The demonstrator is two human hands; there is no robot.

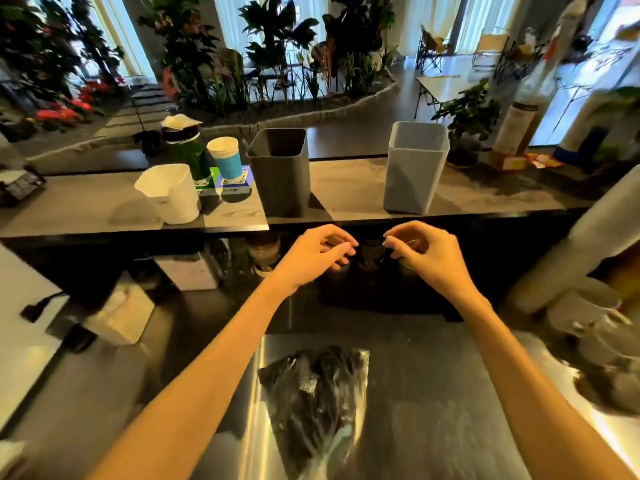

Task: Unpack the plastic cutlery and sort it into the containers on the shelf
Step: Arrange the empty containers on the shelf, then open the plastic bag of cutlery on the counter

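- white cup [169,194] at the left of the shelf [346,188], upright, open top
- behind it a dark green bottle [188,152] with white paper on top, and a blue-banded cup [227,157] on a small blue-green box [232,187]
- dark grey container [280,171] mid-shelf, upright, nothing visible inside from this angle
- left hand [311,254] raised below the shelf edge, in front of the dark grey container; grip loosely curled, nothing visibly held
- clear bag of black plastic cutlery [317,407] lies on the steel bench [433,393] between the forearms, near the lower edge; neither hand touches it
- right hand [422,252] level with the left, fingertips near each other but apart; grip curled, cannot tell if it pinches anything (blur)
- light grey container [414,168] right of the dark one, well apart, upright
- potted plant [467,123] behind it
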